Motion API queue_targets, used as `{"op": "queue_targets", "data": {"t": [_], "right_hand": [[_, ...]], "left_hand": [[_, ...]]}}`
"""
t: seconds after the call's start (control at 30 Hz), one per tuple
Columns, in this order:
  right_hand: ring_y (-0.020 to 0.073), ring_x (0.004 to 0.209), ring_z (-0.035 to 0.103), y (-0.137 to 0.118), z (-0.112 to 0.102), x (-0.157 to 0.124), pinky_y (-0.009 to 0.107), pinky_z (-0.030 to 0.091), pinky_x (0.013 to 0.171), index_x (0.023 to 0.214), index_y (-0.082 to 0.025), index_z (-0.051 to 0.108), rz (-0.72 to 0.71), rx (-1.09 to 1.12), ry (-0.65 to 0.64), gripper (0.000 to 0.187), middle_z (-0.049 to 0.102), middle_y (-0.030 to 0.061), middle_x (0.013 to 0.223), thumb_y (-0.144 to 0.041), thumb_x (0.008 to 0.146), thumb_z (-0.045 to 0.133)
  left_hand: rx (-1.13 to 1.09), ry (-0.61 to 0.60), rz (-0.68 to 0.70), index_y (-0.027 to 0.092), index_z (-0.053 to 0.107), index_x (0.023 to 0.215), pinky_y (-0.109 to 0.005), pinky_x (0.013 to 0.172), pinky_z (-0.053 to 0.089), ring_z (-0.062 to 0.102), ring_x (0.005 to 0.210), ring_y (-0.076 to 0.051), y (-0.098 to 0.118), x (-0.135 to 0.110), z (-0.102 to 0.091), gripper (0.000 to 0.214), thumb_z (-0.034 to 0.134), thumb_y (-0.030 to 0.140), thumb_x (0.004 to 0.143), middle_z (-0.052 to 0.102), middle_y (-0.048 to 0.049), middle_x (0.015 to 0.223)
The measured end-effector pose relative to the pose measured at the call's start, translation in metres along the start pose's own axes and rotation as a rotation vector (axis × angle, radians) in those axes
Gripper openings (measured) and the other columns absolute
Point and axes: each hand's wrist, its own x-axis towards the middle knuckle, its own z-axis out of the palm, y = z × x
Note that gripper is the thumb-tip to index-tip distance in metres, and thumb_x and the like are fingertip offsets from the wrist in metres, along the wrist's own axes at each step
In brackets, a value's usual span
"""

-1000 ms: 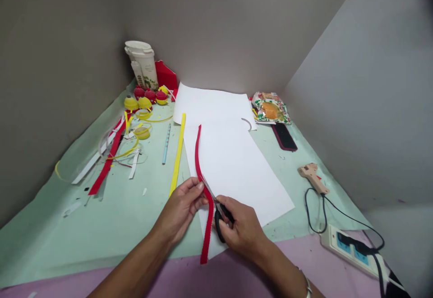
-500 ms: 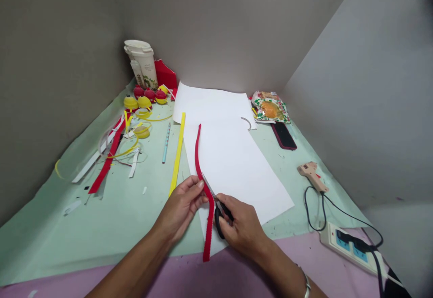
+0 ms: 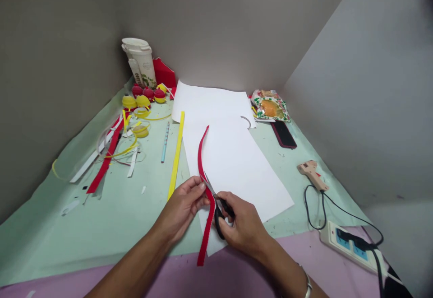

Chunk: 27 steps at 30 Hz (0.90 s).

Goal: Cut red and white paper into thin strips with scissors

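The left hand pinches a red strip over white paper. The right hand grips black scissors, blades at the strip.

Red felt strip, black-handled scissors, white paper sheet. Yellow strip, light blue pencil, mint green table cover, pink edge in front. Beige glue gun, white power strip with blue sockets.

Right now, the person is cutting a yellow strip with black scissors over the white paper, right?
No, it is a red strip, not yellow. In the head view, the left hand pinches it while the right hand works the black scissors over the white paper.
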Motion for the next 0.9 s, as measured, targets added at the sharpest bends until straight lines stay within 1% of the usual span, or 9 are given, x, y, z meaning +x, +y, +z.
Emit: {"op": "queue_targets", "data": {"t": [0.17, 0.33, 0.43, 0.53, 0.67, 0.77, 0.83, 0.9], "right_hand": [[0.0117, 0.062, 0.049, 0.0002, -0.0003, 0.0003, 0.022, 0.04, 0.062, 0.108, -0.021, 0.059, -0.004, -0.012, 0.004, 0.039, 0.055, -0.003, 0.074, -0.013, 0.07, 0.054], [0.0114, 0.059, 0.047, 0.002, 0.0017, 0.0003, 0.022, 0.038, 0.059, 0.105, -0.02, 0.061, -0.024, -0.024, 0.016, 0.037, 0.053, -0.0037, 0.069, -0.013, 0.07, 0.053], [0.0116, 0.061, 0.049, 0.0045, 0.0035, 0.0003, 0.022, 0.039, 0.06, 0.105, -0.02, 0.061, -0.024, 0.007, 0.018, 0.035, 0.057, -0.0026, 0.072, -0.013, 0.071, 0.052], [0.0114, 0.061, 0.051, 0.0065, 0.0044, 0.0004, 0.022, 0.04, 0.061, 0.108, -0.019, 0.061, 0.031, 0.094, 0.016, 0.036, 0.059, -0.0024, 0.072, -0.014, 0.073, 0.052], [0.0101, 0.054, 0.045, 0.0052, 0.0037, -0.0001, 0.02, 0.036, 0.053, 0.106, -0.019, 0.062, 0.134, 0.206, -0.045, 0.031, 0.051, -0.0058, 0.061, -0.017, 0.075, 0.055], [0.0098, 0.052, 0.041, 0.0031, 0.0036, -0.0009, 0.02, 0.034, 0.051, 0.105, -0.018, 0.063, 0.144, 0.219, -0.075, 0.032, 0.046, -0.0069, 0.058, -0.017, 0.074, 0.057], [0.0096, 0.053, 0.043, 0.0023, 0.0041, -0.0016, 0.02, 0.035, 0.053, 0.105, -0.019, 0.063, 0.121, 0.21, -0.072, 0.035, 0.049, -0.0065, 0.06, -0.013, 0.072, 0.055], [0.0098, 0.056, 0.046, 0.002, 0.0045, -0.0023, 0.02, 0.037, 0.056, 0.106, -0.019, 0.063, 0.092, 0.206, -0.064, 0.038, 0.055, -0.005, 0.066, -0.012, 0.071, 0.055]], "left_hand": [[0.001, -0.005, -0.009, 0.014, 0.065, 0.08, -0.018, 0.062, 0.053, 0.059, 0.064, -0.008, -0.0018, -0.0001, -0.0008, 0.014, 0.075, 0.02, 0.073, 0.063, -0.0001, 0.073], [0.024, -0.019, -0.005, 0.014, 0.065, 0.085, -0.019, 0.064, 0.054, 0.059, 0.07, -0.009, -0.0012, 0.0, 0.0002, 0.015, 0.074, 0.022, 0.076, 0.064, -0.0025, 0.082], [0.024, -0.007, -0.003, 0.013, 0.065, 0.086, -0.019, 0.064, 0.054, 0.059, 0.07, -0.009, -0.0002, 0.0007, -0.0001, 0.016, 0.074, 0.022, 0.076, 0.064, -0.0027, 0.083], [0.031, 0.011, 0.009, 0.013, 0.066, 0.088, -0.019, 0.064, 0.054, 0.058, 0.069, -0.009, 0.0016, 0.0011, -0.0018, 0.015, 0.073, 0.02, 0.076, 0.063, -0.0028, 0.081], [0.045, 0.02, 0.046, 0.012, 0.067, 0.088, -0.018, 0.062, 0.053, 0.057, 0.066, -0.008, 0.0042, 0.0019, -0.0057, 0.014, 0.072, 0.02, 0.077, 0.064, -0.0032, 0.083], [0.03, 0.032, 0.081, 0.013, 0.066, 0.087, -0.018, 0.061, 0.054, 0.058, 0.067, -0.008, 0.0057, 0.0031, -0.0078, 0.015, 0.074, 0.02, 0.075, 0.064, -0.0024, 0.084], [0.018, 0.046, 0.101, 0.014, 0.066, 0.087, -0.018, 0.061, 0.053, 0.059, 0.067, -0.008, 0.0067, 0.0038, -0.0082, 0.016, 0.075, 0.019, 0.074, 0.064, -0.0015, 0.084], [0.015, 0.058, 0.113, 0.014, 0.066, 0.086, -0.017, 0.061, 0.053, 0.059, 0.066, -0.007, 0.0076, 0.0041, -0.0083, 0.015, 0.075, 0.019, 0.074, 0.064, -0.0008, 0.083]]}}
